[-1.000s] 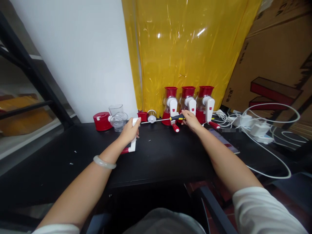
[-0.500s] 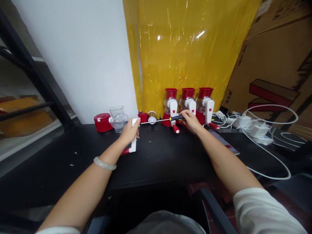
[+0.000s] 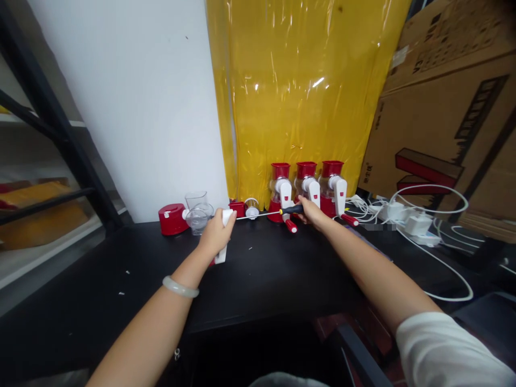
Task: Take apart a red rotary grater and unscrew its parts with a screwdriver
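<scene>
My left hand (image 3: 215, 235) is closed around a white crank handle (image 3: 222, 252) with a red end, held upright on the black table (image 3: 262, 274). My right hand (image 3: 310, 212) grips the black and yellow handle of a screwdriver (image 3: 274, 213). Its long shaft runs left, with the tip at the top of the white handle. A pale bangle (image 3: 180, 287) sits on my left wrist.
Three red and white hand grinders (image 3: 306, 185) stand in a row before a yellow plastic sheet (image 3: 298, 91). A red base (image 3: 172, 219), a clear cup (image 3: 196, 212) and small parts lie left of them. White cables and chargers (image 3: 415, 223) lie at the right, below cardboard boxes (image 3: 447, 123).
The view has tilted up a little and drawn back. Both hands keep their hold, with the screwdriver tip still at the white handle.
</scene>
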Motion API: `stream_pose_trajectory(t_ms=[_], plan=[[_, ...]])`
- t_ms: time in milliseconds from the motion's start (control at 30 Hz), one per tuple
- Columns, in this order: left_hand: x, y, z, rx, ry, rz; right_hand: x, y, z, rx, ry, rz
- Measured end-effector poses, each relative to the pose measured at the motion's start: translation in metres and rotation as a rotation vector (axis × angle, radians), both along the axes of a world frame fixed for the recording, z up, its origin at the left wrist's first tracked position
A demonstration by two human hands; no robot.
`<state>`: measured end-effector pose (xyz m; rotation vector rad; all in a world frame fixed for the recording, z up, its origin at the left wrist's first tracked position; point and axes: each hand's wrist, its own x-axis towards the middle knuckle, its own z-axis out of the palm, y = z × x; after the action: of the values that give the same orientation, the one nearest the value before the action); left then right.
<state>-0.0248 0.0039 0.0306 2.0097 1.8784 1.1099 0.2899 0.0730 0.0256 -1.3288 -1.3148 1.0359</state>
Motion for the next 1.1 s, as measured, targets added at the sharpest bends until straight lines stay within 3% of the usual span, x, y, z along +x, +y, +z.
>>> stream_pose_trajectory(t_ms=[167,300,500,700,833,1100], plan=[[0.005,-0.011,0.008,0.096,0.154,0.027,0.002,-0.004,0.011,-0.230,-0.115,0.011],[0.005,-0.015,0.011,0.126,0.237,0.076,-0.006,-0.009,-0.009,-0.100,-0.053,-0.072],[0.004,-0.017,0.013,0.121,0.210,0.023,-0.008,-0.008,-0.034,-0.031,-0.006,-0.125],[0.007,-0.016,0.010,0.068,0.131,-0.025,-0.002,0.000,-0.036,0.057,-0.045,-0.158],[0.005,-0.011,0.004,0.030,0.047,-0.054,0.001,0.002,-0.037,0.202,-0.086,-0.160],[0.006,-0.006,-0.002,-0.015,-0.222,-0.137,0.005,-0.010,-0.024,0.433,-0.131,-0.147]])
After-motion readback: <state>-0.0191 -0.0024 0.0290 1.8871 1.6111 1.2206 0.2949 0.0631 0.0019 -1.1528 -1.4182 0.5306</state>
